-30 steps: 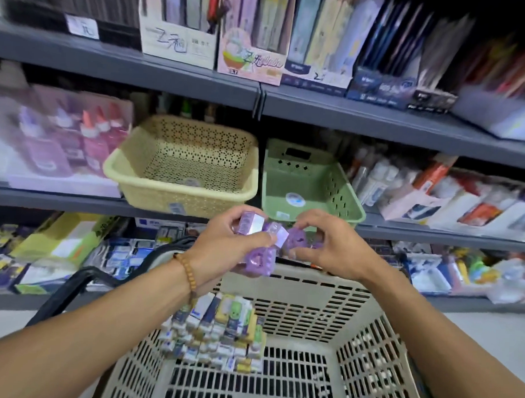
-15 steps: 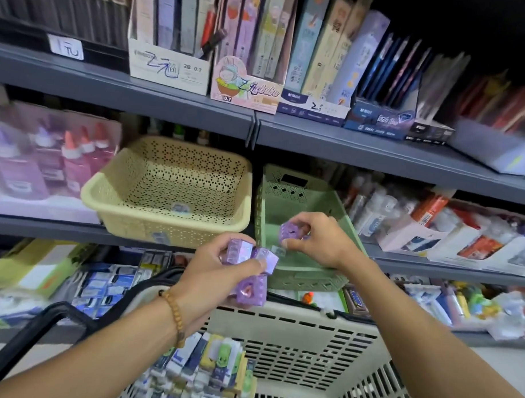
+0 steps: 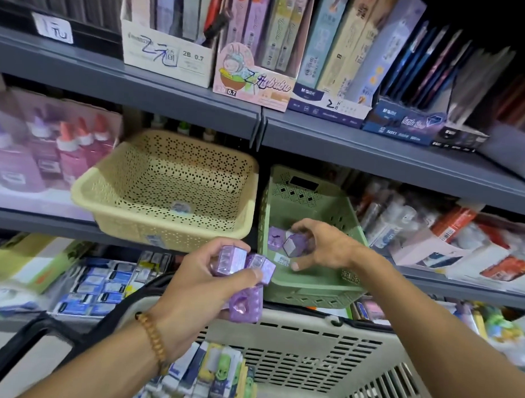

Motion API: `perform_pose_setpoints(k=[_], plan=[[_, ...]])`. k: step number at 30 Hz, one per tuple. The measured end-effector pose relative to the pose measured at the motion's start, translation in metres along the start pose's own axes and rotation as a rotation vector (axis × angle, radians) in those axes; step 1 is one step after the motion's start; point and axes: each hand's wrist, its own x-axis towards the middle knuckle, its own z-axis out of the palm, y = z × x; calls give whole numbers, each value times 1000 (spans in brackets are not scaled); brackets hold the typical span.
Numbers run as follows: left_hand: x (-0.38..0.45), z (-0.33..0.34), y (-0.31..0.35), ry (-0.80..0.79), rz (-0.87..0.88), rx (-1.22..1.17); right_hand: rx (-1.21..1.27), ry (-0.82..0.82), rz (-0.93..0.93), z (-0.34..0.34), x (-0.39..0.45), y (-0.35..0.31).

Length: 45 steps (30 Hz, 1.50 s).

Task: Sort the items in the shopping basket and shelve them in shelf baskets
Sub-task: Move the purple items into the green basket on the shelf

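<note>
change: right hand (image 3: 322, 248) has gone from in front of the green basket (image 3: 312, 284) to inside it, camera tilted up
right hand: fingers closed on one purple box (image 3: 295, 244); second purple box (image 3: 274, 236) lies just left of it in the basket
left hand (image 3: 204, 289): clutches purple boxes bunch (image 3: 246, 275), near side of green basket
yellow basket (image 3: 166, 192): left of green, same shelf
shopping basket (image 3: 309, 355): nearest, packets (image 3: 210, 372) inside at left
around: glue bottles (image 3: 63, 153) far left

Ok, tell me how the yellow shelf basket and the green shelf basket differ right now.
The yellow basket looks wider; the green basket is narrower. The yellow basket's walls have many small dot-like holes; the green basket has fewer, larger diamond and slot openings. The yellow basket holds no goods, only a sticker; the green basket has a purple box in it, with the right hand holding another there. Both sit side by side on one shelf.
</note>
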Motion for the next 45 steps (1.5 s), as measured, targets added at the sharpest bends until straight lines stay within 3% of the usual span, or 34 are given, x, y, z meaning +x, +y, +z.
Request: perform_pose_setpoints(k=[10, 15, 19, 30, 35, 40, 45], plan=[[-6, 8, -2, 36, -11, 5, 120, 72, -60, 11, 2, 4], [-2, 11, 2, 45, -8, 3, -1, 237, 22, 2, 9, 5], [1, 11, 3, 57, 1, -6, -145, 133, -19, 5, 9, 2], [3, 12, 8, 60, 8, -41, -74, 21, -72, 3, 9, 1], [3, 13, 8, 74, 3, -37, -105, 93, 60, 7, 15, 2], [6, 14, 7, 75, 0, -47, -3, 84, -60, 13, 17, -3], [9, 14, 5, 77, 4, -36, -89, 90, -96, 15, 30, -14]])
